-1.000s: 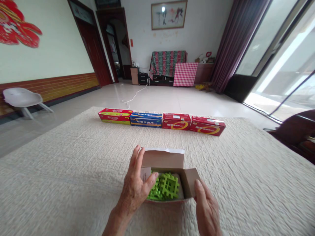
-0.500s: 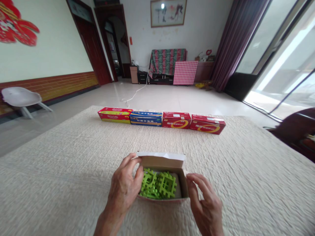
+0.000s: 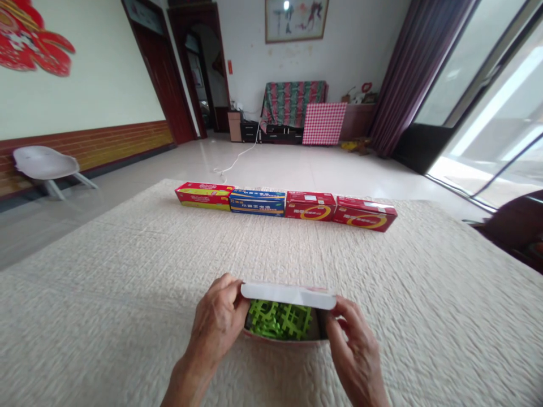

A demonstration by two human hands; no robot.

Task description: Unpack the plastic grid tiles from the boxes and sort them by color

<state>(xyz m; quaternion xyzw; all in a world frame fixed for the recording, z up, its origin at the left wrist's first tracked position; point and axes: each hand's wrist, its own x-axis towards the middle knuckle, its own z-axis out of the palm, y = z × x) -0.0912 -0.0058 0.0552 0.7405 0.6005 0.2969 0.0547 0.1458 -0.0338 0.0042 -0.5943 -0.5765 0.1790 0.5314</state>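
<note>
Two hands (image 3: 217,316) (image 3: 356,342) touch the box's (image 3: 288,295) side edges, cartons (image 3: 257,203) well apart.

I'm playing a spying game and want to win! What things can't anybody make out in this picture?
All in the head view:
- How many green lattice pieces there are: they overlap, and the lid covers some of the view.
- The left end of the open box: behind the left hand.
- Small print on the blue battery box: too small.
- The framed picture's top: cut off by the upper edge.
</note>
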